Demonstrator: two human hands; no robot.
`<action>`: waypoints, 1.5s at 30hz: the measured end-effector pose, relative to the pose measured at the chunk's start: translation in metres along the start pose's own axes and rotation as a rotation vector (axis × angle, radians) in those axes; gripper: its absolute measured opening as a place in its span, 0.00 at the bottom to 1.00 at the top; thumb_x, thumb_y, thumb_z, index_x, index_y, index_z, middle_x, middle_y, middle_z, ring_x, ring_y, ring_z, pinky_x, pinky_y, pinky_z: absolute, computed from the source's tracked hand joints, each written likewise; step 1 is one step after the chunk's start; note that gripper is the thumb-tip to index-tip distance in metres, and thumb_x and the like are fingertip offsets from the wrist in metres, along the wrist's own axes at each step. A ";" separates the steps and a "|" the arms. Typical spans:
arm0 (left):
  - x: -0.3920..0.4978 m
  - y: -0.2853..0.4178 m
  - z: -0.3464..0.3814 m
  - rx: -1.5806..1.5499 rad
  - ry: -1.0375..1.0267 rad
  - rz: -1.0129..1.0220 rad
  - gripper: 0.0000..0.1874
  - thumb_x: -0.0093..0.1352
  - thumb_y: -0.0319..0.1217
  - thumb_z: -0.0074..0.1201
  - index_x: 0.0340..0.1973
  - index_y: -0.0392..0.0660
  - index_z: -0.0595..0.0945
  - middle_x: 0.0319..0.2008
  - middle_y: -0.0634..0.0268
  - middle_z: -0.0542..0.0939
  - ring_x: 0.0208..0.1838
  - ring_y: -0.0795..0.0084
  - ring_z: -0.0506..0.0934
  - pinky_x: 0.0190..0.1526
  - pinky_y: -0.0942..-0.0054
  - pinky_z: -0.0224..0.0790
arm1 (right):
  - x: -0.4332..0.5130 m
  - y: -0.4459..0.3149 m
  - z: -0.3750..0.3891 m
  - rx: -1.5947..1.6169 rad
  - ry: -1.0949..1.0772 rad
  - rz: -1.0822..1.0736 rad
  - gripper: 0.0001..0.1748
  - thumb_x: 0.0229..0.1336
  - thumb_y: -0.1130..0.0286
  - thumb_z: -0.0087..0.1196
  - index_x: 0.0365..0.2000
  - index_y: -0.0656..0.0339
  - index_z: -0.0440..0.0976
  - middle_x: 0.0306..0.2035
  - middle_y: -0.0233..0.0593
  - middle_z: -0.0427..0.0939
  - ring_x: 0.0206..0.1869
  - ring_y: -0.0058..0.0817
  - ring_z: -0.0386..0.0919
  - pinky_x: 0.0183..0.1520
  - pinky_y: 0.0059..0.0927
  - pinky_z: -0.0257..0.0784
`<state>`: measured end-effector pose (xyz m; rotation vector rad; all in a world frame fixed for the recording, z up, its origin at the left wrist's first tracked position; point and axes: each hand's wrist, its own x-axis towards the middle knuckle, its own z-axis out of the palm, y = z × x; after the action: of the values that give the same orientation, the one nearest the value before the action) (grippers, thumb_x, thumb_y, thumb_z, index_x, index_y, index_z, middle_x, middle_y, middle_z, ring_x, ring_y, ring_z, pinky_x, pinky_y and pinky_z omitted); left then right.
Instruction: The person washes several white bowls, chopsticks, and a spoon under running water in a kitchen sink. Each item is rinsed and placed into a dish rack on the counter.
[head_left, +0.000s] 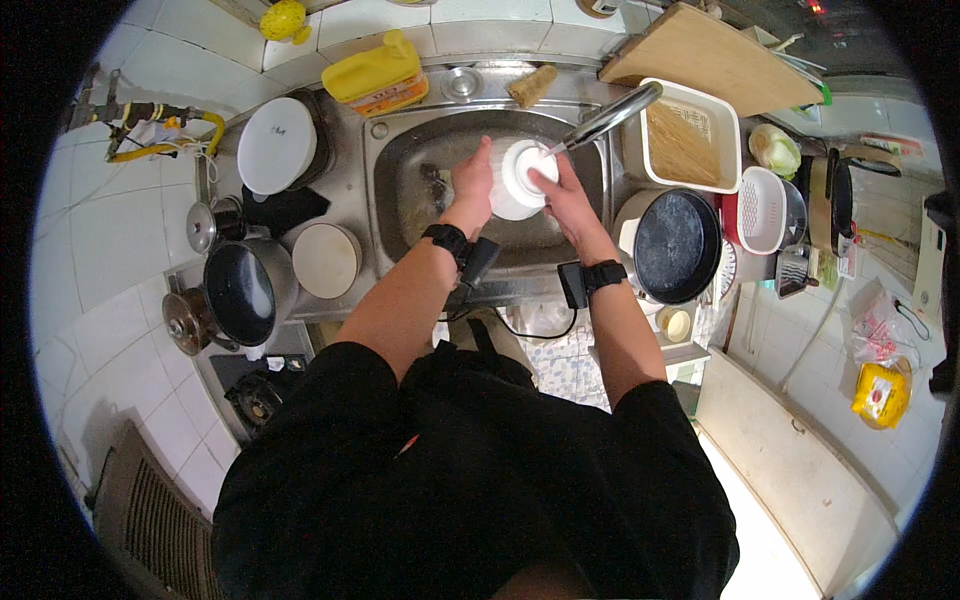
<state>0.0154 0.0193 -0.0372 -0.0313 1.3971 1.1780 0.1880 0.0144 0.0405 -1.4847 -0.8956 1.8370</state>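
Note:
Over the stainless steel sink (405, 225), a white ceramic bowl (510, 199) is held with its foot ring turned up towards me. My left hand (471, 184) grips its left side, thumb pointing up and away. On the right, my right hand (571, 196) grips it too, with the thumb lying across the bowl's base. The chrome faucet (611, 118) reaches in from the upper right, its tip just above the base, and a stream seems to fall onto it. Something dark, too unclear to name, lies in the sink left of the bowl.
A yellow detergent jug (379, 75) and a tan sponge-like piece (532, 85) stand behind the sink. To the left are a white basin (277, 146) and a dark pot (240, 292). To the right sit a basket of chopsticks (733, 127) and a black pan (677, 246).

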 end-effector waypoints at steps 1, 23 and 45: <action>-0.001 0.002 0.000 -0.009 -0.006 0.020 0.28 0.74 0.51 0.65 0.46 0.33 0.88 0.42 0.59 0.86 0.39 0.68 0.78 0.46 0.63 0.73 | 0.002 -0.002 0.003 -0.042 -0.022 -0.054 0.38 0.67 0.60 0.69 0.70 0.62 0.66 0.60 0.39 0.81 0.58 0.27 0.79 0.60 0.31 0.74; -0.057 0.028 0.032 0.323 0.142 0.444 0.28 0.78 0.47 0.60 0.30 0.31 0.86 0.25 0.61 0.84 0.29 0.71 0.75 0.37 0.63 0.71 | 0.021 0.013 0.026 -0.120 0.247 -0.254 0.34 0.64 0.63 0.72 0.64 0.65 0.71 0.54 0.37 0.81 0.56 0.26 0.78 0.60 0.30 0.73; -0.050 0.049 0.016 0.361 -0.036 0.478 0.28 0.79 0.46 0.60 0.26 0.33 0.84 0.22 0.70 0.77 0.29 0.77 0.69 0.33 0.67 0.64 | 0.006 -0.034 0.021 0.324 0.037 0.213 0.26 0.65 0.50 0.67 0.56 0.50 0.76 0.45 0.35 0.84 0.42 0.33 0.85 0.32 0.50 0.78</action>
<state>0.0083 0.0222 0.0340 0.6042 1.6166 1.2800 0.1680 0.0361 0.0675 -1.4434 -0.4075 1.9876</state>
